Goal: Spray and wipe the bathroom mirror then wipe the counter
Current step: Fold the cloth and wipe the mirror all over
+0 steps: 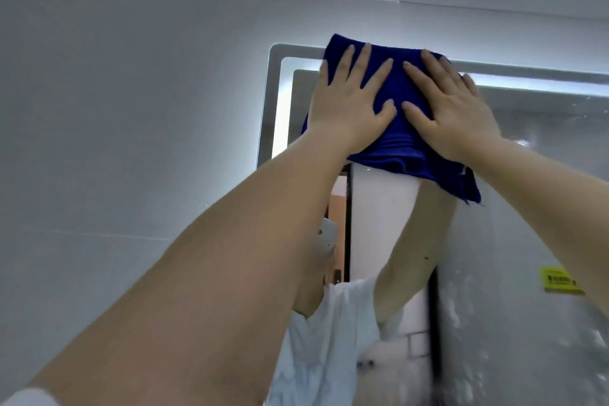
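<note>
Your left hand (pixel 349 105) and right hand (pixel 451 112): flat, fingers spread, side by side, pressing blue cloth (pixel 395 142) on mirror (pixel 543 208) top-left corner. Cloth overlaps lit top edge. Droplet-covered glass open to right.

Wall (pixel 131 92): pale grey, large glossy tiles with thin grout lines, one seam running across the top and another low on the left.
Yellow sticker (pixel 560 279): small rectangle with dark print too blurred to read, at the right edge of view.
Doorway reflection (pixel 339 211): orange-brown strip with a dark frame beside it.
White shirt reflection (pixel 323 339): short-sleeved, creased, low in the centre.
White panel reflection (pixel 379 224): plain upright surface beside the dark frame.
</note>
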{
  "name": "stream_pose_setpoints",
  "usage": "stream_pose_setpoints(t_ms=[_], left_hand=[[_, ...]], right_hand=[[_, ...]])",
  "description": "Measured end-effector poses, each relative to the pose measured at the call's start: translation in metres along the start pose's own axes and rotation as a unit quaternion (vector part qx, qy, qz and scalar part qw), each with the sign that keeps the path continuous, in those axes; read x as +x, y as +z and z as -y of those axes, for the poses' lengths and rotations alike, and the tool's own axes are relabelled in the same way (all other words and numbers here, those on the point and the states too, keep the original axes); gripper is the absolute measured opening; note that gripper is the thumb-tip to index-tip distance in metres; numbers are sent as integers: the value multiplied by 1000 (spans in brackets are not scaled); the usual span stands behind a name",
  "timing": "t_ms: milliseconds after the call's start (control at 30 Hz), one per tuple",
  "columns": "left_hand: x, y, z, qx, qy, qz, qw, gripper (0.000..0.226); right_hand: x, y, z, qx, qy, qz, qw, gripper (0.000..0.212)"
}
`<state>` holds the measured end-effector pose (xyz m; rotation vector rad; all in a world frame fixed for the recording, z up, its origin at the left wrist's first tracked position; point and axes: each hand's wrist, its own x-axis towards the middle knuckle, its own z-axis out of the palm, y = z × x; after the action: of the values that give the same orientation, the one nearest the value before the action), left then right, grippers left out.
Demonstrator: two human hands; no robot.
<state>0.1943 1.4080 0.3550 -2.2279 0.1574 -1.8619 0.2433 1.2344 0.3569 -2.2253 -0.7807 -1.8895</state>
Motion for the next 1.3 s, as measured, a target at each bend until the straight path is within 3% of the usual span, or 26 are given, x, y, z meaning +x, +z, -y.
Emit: stream_pose_setpoints(t_ms=[233, 567, 833, 1300], left_hand=[[1, 0, 15, -1, 14, -12, 1000, 63], [-5, -4, 55, 42, -32, -48, 997, 63], [-4, -9, 52, 58, -31, -14, 998, 64], [20, 9, -45, 60, -34, 1, 998, 64]], right_hand=[[8, 8, 29, 36, 76, -19, 996, 64], [26, 15, 56, 20, 11, -30, 999, 64], [20, 10, 50, 20, -4, -15, 1000, 64], [-7, 0, -48, 27, -13, -12, 999, 66]])
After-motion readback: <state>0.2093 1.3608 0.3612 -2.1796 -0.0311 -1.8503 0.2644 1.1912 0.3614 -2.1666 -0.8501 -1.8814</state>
